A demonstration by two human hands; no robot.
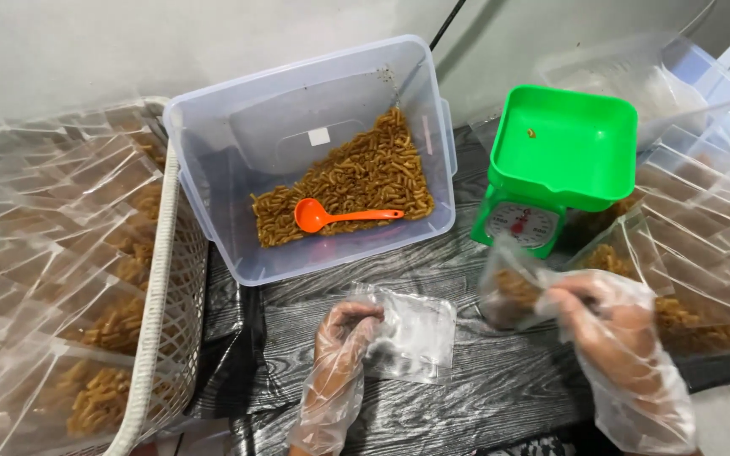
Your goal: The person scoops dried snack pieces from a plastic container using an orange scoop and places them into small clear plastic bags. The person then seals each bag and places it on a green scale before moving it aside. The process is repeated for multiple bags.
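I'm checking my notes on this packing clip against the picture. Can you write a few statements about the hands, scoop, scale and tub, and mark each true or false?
1. The orange scoop lies in the clear tub on the snack sticks. True.
2. The left hand holds the scoop. False: it holds an empty clear bag on the dark table.
3. The right hand grips a bag holding sticks. True.
4. The green scale has its tray heaped with sticks. False: only one small piece lies in the tray.
5. Both hands are bare. False: both wear thin clear gloves.
6. Filled bags lie in the white basket on the left. True.
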